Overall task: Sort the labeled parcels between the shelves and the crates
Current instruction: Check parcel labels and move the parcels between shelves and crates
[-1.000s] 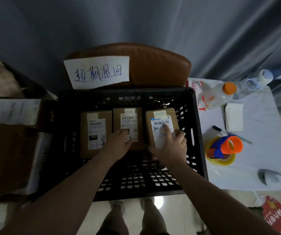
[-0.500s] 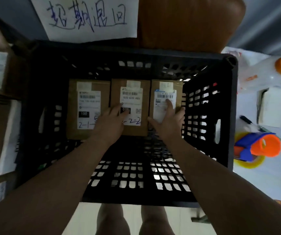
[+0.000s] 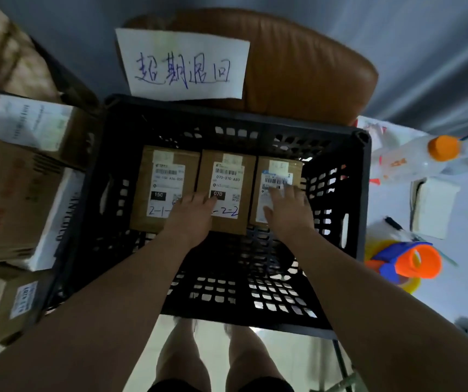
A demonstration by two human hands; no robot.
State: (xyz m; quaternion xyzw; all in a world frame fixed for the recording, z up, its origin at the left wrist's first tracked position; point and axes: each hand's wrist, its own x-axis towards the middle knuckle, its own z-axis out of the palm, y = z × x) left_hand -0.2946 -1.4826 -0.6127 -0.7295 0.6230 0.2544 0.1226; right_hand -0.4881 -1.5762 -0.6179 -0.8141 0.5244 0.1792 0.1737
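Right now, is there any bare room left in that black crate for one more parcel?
Yes. The near half of the crate is bare, between the parcel row and the near wall, though both forearms cross it. A narrow gap shows between the left parcel and the left wall. Crowded: the far row, three parcels side by side.

Matt black plastic crate (image 3: 362, 193), brown cardboard parcels (image 3: 227, 222) with smooth paper labels (image 3: 225, 190).
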